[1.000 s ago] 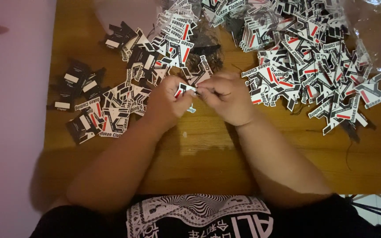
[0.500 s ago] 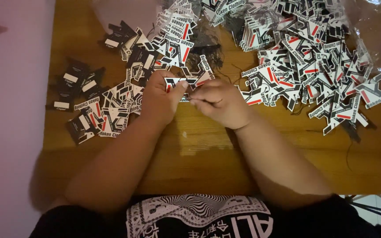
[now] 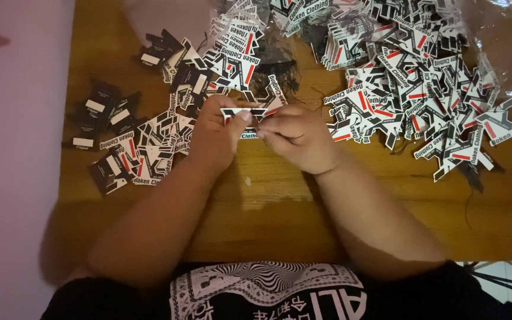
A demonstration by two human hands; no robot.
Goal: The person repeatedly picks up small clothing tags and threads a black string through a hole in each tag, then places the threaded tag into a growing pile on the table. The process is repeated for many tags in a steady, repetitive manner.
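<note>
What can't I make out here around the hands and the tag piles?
- Head view: most of the tag between the left hand and right hand is covered by fingers.
- Whether a string is on that tag: too thin to tell.
- The big tag pile runs off the top edge.
- Clear plastic at upper right blurs what lies under it.

Tabletop [image 3: 268, 219]: wood, brown, visible grain, slight sheen with a few worn pale patches. Tags [image 3: 410, 89]: stiff printed card, black, white and red, smooth, mostly matt. Darker tags [image 3: 105, 112] on the left: same card, matt black with white label patches. Clear plastic wrap [image 3: 505, 35] at top right: glossy, crinkled. Shirt [image 3: 268, 293]: black cloth, matt, white print.
</note>
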